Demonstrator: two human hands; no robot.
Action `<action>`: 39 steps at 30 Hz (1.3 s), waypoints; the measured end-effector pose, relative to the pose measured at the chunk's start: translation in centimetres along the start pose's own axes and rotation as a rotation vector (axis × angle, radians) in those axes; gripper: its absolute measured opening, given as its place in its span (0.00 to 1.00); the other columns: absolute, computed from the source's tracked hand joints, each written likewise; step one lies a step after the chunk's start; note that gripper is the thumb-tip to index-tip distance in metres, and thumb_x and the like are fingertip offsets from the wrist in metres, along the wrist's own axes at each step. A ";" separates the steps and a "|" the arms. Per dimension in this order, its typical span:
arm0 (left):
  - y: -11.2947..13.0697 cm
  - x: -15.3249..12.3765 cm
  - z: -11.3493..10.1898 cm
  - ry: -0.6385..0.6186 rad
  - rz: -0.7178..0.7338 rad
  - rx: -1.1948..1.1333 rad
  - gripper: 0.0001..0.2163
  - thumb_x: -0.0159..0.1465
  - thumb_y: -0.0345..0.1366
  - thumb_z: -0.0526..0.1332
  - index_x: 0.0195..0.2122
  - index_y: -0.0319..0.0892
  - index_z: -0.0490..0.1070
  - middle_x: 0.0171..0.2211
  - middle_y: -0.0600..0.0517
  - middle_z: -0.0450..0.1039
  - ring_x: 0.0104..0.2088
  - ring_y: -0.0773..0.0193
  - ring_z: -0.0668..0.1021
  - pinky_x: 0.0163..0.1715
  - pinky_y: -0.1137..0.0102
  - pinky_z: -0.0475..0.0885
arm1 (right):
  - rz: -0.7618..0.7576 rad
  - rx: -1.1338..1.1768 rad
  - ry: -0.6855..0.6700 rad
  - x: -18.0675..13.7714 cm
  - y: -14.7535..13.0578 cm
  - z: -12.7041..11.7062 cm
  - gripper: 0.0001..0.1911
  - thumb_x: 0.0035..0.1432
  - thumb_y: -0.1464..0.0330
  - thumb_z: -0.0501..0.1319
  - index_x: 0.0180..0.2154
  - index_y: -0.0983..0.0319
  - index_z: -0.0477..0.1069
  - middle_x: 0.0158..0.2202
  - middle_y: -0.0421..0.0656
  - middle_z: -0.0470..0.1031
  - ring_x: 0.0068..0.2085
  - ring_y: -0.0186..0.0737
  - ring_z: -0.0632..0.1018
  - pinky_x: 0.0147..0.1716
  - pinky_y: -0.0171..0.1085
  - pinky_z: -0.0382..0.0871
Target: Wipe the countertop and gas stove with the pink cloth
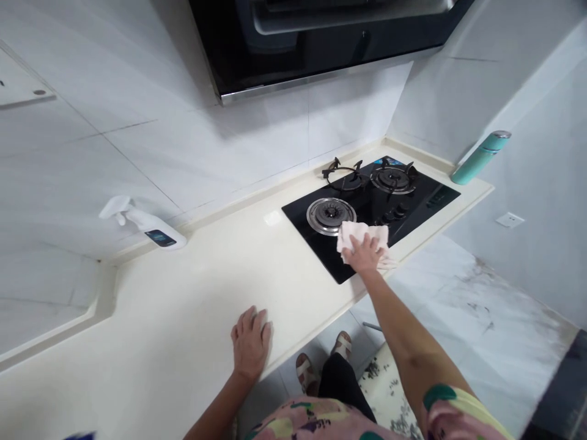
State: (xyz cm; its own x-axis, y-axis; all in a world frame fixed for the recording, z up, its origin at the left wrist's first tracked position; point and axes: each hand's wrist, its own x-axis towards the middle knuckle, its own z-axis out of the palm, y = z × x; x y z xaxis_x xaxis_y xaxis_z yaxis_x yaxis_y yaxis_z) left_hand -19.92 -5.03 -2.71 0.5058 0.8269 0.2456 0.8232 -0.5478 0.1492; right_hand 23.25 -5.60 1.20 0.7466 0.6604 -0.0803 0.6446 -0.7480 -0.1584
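My right hand lies flat on a pale pink cloth, pressing it onto the front edge of a black glass gas hob. The cloth sits just right of the front burner, which has a steel ring and no pan support. Two more burners with black iron grates stand behind it. My left hand rests on the cream countertop near its front edge, fingers spread and holding nothing.
A white spray bottle lies on its side against the tiled wall, and a teal flask lies in the far right corner. A black range hood hangs overhead. A wall socket is on the right wall. My sandalled feet show below the counter.
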 end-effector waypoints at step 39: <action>0.8 -1.0 -0.1 0.058 -0.133 -0.375 0.14 0.74 0.40 0.54 0.55 0.45 0.75 0.58 0.42 0.75 0.63 0.50 0.71 0.64 0.50 0.64 | -0.730 0.313 -0.004 -11.8 -4.9 3.5 0.24 0.70 0.56 0.54 0.60 0.56 0.78 0.59 0.52 0.72 0.59 0.55 0.71 0.59 0.51 0.69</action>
State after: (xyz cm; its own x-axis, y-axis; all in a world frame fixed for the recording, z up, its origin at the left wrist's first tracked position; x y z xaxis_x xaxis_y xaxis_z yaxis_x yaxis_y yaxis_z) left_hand -19.77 -6.31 -2.76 0.3774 0.8909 0.2527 0.7239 -0.4540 0.5195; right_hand 10.71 -9.54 -0.50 0.1525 0.9773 0.1472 0.8942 -0.0730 -0.4417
